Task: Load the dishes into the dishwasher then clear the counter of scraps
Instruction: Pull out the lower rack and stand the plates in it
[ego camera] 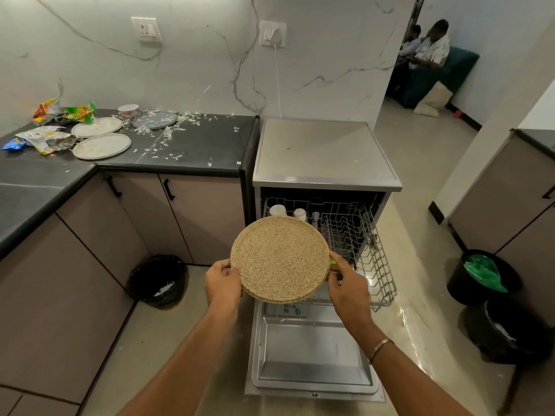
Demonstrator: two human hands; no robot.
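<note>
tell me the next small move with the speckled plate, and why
Probably lower the speckled plate on edge into the bare tines of the pulled-out rack. The left hand and right hand hold its rim just over the rack, and cups sit only at the back left.

We are in a home kitchen: a dark counter (186,145) over cabinets (207,214) at far left, marble-look wall (210,55) with sockets (147,29), an open dishwasher (327,181) right of the counter, bins (159,280) on the floor.
</note>
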